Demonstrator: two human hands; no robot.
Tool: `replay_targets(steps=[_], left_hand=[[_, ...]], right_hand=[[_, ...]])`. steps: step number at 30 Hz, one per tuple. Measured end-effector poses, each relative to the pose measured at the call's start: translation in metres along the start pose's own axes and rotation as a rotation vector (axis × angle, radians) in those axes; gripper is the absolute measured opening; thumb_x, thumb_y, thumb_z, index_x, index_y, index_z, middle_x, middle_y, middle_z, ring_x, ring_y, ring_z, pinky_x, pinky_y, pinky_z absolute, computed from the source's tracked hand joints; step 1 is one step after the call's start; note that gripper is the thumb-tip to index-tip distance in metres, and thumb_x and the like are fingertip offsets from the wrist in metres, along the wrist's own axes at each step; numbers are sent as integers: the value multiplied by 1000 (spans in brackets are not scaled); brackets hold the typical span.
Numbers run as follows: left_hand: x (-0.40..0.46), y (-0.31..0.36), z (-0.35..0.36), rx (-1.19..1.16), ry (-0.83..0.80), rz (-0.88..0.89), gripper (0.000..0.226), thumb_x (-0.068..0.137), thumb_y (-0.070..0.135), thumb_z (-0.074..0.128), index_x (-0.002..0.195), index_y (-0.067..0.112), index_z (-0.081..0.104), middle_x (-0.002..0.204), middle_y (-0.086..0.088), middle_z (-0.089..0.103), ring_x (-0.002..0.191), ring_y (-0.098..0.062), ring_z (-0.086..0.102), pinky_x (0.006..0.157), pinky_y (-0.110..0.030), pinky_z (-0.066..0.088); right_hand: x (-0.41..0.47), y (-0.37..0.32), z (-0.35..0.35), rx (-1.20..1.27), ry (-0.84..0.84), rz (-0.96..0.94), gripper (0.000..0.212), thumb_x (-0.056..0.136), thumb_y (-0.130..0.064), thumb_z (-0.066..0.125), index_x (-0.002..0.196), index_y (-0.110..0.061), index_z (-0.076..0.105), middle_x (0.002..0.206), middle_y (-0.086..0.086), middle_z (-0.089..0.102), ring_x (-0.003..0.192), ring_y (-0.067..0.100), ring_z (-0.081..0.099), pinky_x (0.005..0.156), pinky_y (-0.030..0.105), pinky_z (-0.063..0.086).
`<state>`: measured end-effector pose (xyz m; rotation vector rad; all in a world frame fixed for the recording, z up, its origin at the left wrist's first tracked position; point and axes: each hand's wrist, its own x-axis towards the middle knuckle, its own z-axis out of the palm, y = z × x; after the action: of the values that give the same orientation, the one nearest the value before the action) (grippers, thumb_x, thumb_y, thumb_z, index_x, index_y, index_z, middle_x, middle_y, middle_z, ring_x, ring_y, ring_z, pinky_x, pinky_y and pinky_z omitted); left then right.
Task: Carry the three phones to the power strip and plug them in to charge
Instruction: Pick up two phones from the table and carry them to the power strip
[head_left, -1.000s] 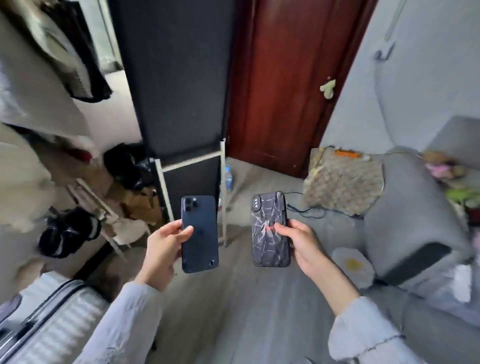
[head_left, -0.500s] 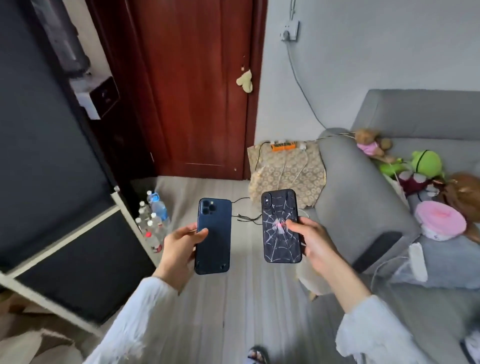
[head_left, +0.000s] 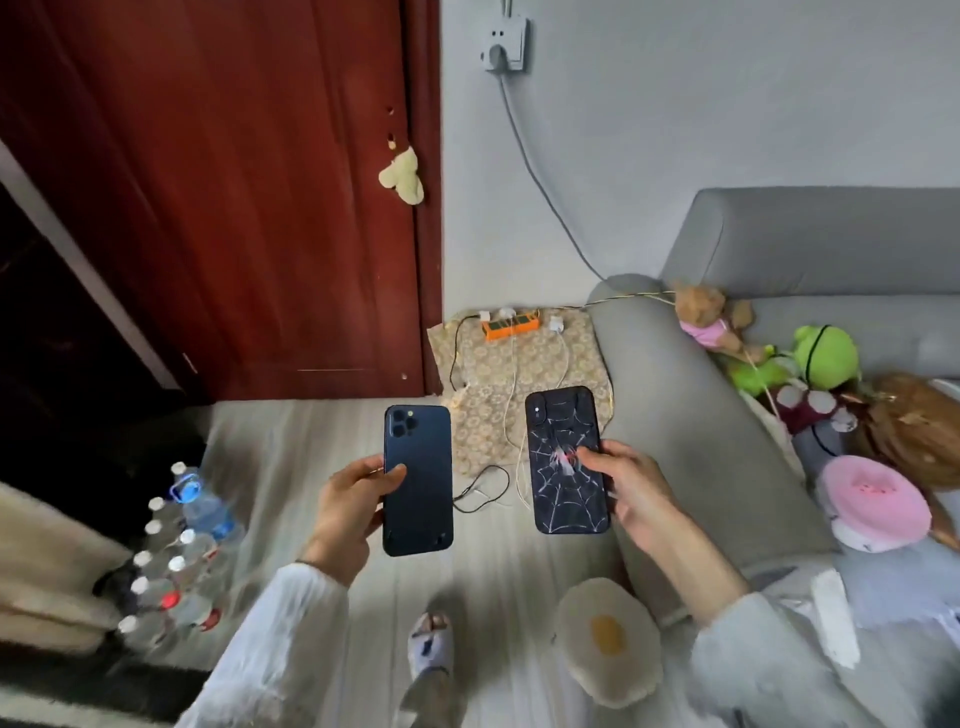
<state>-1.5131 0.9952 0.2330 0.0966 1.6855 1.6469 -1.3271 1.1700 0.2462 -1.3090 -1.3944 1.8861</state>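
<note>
My left hand grips a dark blue phone by its left edge, back side toward me, upright. My right hand holds a black phone with a white spider-web case, also upright, thumb across its back. Both are held in the air above the floor. Ahead, an orange power strip lies on a patterned cloth against the wall, with white plugs in it and white and black cables trailing toward me. A third phone is not in sight.
A grey sofa with plush toys stands at the right. A red-brown door is at the left back. Several water bottles stand on the floor at left. An egg-shaped cushion and my slippered foot are below.
The view has swung right and come closer to the power strip, which now lies straight ahead. Both hands keep the same hold on their phones.
</note>
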Motion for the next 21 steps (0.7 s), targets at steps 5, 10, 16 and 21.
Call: replay_targets(steps=[5, 10, 16, 21], left_hand=[[127, 31, 37, 2, -2, -67, 13, 85, 3, 58, 97, 6, 63, 87, -9, 64, 76, -20, 59, 67, -29, 47], [221, 61, 76, 33, 2, -136, 9, 85, 2, 58, 89, 9, 62, 83, -7, 64, 71, -17, 59, 61, -28, 46], [319, 67, 131, 67, 35, -230, 26, 85, 1, 57, 111, 3, 60, 97, -15, 63, 80, -24, 58, 65, -30, 48], [403, 47, 184, 69, 130, -298, 26, 84, 1, 58, 110, 5, 58, 86, -10, 65, 70, -20, 58, 62, -29, 47]], right_hand=[[119, -36, 15, -17, 46, 39, 9, 79, -6, 65, 85, -12, 67, 79, 3, 70, 65, 13, 65, 55, 23, 48], [217, -65, 18, -12, 95, 118, 12, 79, -7, 65, 90, -11, 68, 81, 3, 71, 71, 17, 66, 58, 27, 49], [336, -76, -1, 4, 134, 244, 12, 79, -4, 65, 89, -11, 65, 88, 9, 70, 82, 24, 66, 65, 34, 52], [452, -71, -21, -37, 89, 344, 21, 80, -2, 63, 101, -6, 63, 95, 11, 69, 91, 28, 64, 80, 41, 52]])
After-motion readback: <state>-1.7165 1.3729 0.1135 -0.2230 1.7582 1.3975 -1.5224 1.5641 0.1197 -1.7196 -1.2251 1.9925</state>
